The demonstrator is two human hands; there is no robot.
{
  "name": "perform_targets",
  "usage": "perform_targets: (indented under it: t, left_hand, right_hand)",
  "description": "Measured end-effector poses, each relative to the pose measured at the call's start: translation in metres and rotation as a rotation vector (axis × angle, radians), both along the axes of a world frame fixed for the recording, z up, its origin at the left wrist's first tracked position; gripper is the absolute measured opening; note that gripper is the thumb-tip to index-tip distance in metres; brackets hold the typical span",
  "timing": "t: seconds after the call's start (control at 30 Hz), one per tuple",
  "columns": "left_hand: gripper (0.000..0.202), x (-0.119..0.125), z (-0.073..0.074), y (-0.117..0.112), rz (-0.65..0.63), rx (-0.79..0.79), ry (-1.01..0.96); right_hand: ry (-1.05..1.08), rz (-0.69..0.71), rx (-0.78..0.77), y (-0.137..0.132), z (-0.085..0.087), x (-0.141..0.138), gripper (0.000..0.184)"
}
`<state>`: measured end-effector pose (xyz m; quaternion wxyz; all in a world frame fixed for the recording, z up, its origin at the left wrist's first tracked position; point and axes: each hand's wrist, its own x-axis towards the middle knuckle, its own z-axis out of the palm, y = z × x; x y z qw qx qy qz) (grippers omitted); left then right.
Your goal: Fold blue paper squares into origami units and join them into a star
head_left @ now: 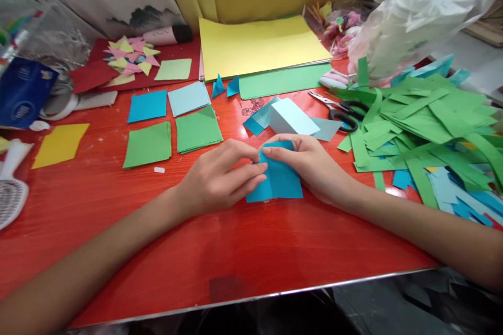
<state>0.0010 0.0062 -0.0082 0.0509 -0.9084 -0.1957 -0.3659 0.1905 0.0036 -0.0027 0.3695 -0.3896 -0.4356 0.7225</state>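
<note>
A square of blue paper (pixel 286 180) with a crease down it is held between both hands, just above the red table (pixel 243 261). My left hand (pixel 226 175) pinches its upper left edge. My right hand (pixel 308 159) grips the top and right side, thumb on the front and fingers behind. Behind the hands lie folded pale blue paper pieces (pixel 293 118) and two small folded blue pieces (pixel 218 86). To the left are a blue square (pixel 147 106), a pale blue stack (pixel 189 98) and two green paper stacks (pixel 148 144).
Black-handled scissors (pixel 341 115) lie by a heap of green paper strips (pixel 420 120) at right. Large yellow sheets (pixel 263 44) and a folded paper star (pixel 131 55) are at the back. A white hairbrush (pixel 11 188) and yellow paper (pixel 61 145) sit at left.
</note>
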Motion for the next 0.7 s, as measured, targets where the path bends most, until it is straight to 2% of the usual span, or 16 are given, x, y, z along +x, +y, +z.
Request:
perform_targets:
  t: [0.07,0.13,0.2,0.4,0.53,0.6,0.7]
  left_hand:
    - [0.007,0.0028,0.0013,-0.0044,0.11,-0.19,-0.045]
    - [0.01,0.005,0.0024,-0.0075,0.1,-0.43,-0.034]
    - [0.013,0.0058,0.0031,-0.0086,0.085,-0.564,-0.026]
    - [0.013,0.0034,0.0029,-0.0054,0.127,-0.63,-0.062]
    - [0.02,0.0025,0.001,-0.0028,0.235,-0.802,-0.168]
    - [0.028,0.0027,-0.0002,-0.0021,0.235,-0.898,-0.235]
    - [0.033,0.0035,-0.0013,-0.002,0.207,-1.025,-0.275]
  right_hand:
    - [-0.036,-0.007,0.028,-0.0007,0.0001,0.0,0.012]
    - [-0.071,-0.014,0.068,-0.0004,-0.0005,0.0001,0.013]
    - [-0.102,-0.014,0.108,0.0006,-0.0017,0.0001,0.014]
    - [-0.137,-0.056,0.131,0.0014,-0.0022,0.0002,0.02]
    - [-0.113,0.002,0.114,0.0004,0.001,0.0003,0.043]
    - [-0.185,0.005,0.162,0.0006,0.0026,-0.0001,0.047]
    - [-0.363,-0.03,0.254,0.001,0.0038,-0.0009,0.042]
